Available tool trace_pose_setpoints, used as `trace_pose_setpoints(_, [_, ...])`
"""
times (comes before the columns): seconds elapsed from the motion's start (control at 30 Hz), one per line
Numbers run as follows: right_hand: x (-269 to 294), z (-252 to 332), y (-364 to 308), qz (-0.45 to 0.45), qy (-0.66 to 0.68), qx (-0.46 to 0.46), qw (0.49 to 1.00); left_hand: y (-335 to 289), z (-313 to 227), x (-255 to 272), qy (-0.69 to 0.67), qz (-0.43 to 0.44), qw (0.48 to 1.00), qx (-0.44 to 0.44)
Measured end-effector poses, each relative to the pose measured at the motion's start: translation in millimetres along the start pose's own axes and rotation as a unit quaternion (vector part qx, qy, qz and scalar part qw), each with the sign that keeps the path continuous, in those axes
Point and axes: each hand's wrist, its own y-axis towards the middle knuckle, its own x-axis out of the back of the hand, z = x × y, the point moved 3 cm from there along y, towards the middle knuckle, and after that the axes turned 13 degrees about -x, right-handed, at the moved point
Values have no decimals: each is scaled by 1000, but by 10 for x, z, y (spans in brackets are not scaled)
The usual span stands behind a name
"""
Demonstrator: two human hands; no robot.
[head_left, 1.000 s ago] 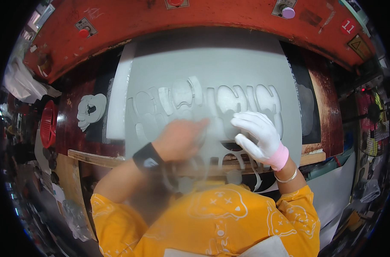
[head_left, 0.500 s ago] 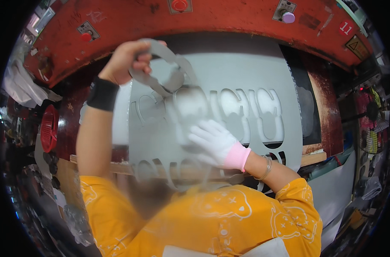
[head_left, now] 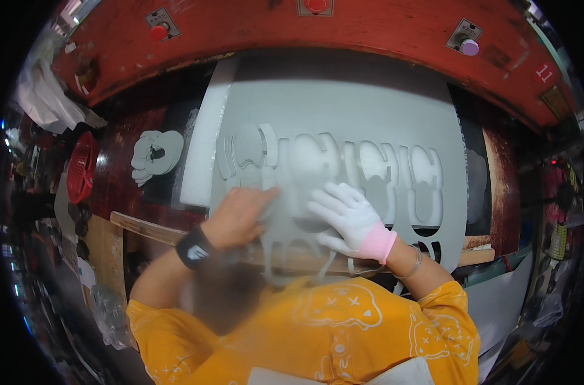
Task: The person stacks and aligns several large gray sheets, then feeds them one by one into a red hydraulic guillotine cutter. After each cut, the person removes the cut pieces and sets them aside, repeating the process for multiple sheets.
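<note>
A large grey sheet (head_left: 343, 96) lies in front of me, with shoe-shaped cut-outs across its middle and white material showing through them. My bare left hand (head_left: 237, 217), with a black band at the wrist, is low over the sheet's left part. Its thumb and forefinger are apart, and the fingertips touch or nearly touch the sheet beside a cut-out. My right hand (head_left: 348, 219), in a white glove with a pink cuff, rests on the sheet with fingers spread. Curved grey strips (head_left: 250, 147) lie beyond my left hand. Haze blurs the middle.
A red machine beam (head_left: 382, 35) with knobs and buttons spans the far side. Left of the sheet, a pile of grey cut pieces (head_left: 157, 154) sits on a dark red surface. A red basket (head_left: 82, 168) stands farther left. A wooden rail (head_left: 144, 227) runs along the near edge.
My left hand has come down toward me and no longer holds up the grey looped piece. My right hand stays on the sheet. The view has shifted, with the pile at left now uncovered.
</note>
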Motion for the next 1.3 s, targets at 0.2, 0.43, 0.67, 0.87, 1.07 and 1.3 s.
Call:
trace_pose_setpoints(0.2, [20, 46, 19, 10, -12, 13, 1000, -82, -21, -310, 126, -50, 990, 22])
trace_pose_setpoints(0.43, [151, 288, 390, 30, 133, 75, 988, -94, 425, -21, -385, -108, 898, 182])
trace_pose_setpoints(0.67, [-474, 634, 708, -50, -34, 132, 989, 4, 740, 524, -503, -103, 829, 222])
trace_pose_setpoints(0.87, [-502, 543, 701, -23, 34, 146, 988, 34, 1014, 1625, -496, -178, 835, 155])
trace_pose_setpoints(1.07, [-370, 592, 724, -54, 40, 156, 985, -57, 1114, 2157, -456, -167, 843, 233])
trace_pose_setpoints(1.3, [-330, 556, 705, -2, 45, 133, 990, -159, 1400, 2415, -451, -157, 848, 230])
